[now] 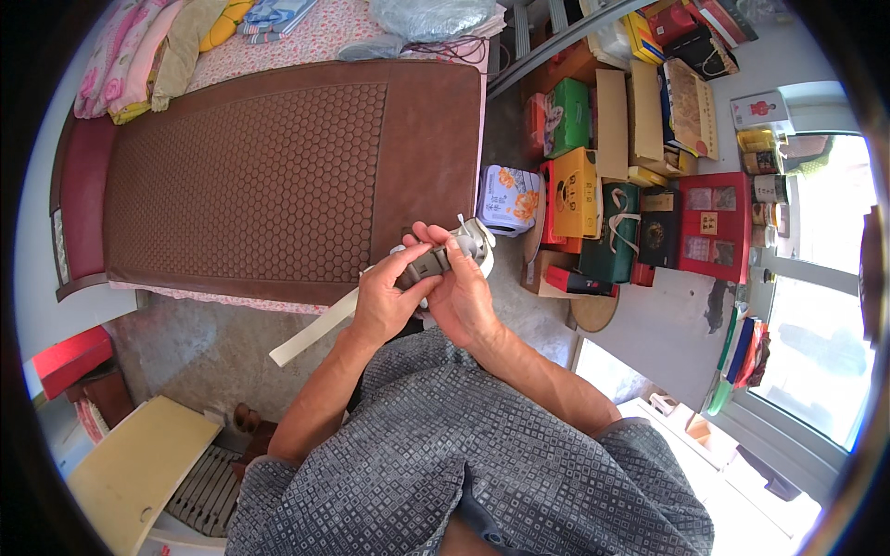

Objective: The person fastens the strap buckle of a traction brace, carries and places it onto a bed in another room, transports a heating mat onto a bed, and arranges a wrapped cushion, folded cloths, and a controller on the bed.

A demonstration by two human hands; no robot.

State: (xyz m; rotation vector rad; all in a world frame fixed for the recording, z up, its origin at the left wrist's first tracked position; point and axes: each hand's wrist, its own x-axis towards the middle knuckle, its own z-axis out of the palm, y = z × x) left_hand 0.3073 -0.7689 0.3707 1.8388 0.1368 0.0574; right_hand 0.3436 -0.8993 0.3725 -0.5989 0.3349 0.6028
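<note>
My left hand (378, 298) and my right hand (463, 295) meet in front of me, close to the bed's near right corner. Between them is a small dark grey block-like piece (427, 266). The left thumb and fingers pinch its left side, while the right thumb presses at its right end. Just beyond the right fingers sits a white rounded object (484, 243) with a grey part; the hands cover much of it, and its kind is unclear. A flat cream strip (315, 328) sticks out to the lower left from behind the left hand.
A bed with a brown hexagon-patterned mat (250, 176) lies ahead. Folded bedding (139, 56) is at its far left. To the right stand a white flowered box (510, 198), a yellow box (575, 193), a green box (619, 232) and a red box (714, 227). A yellowish panel (139, 468) is at lower left.
</note>
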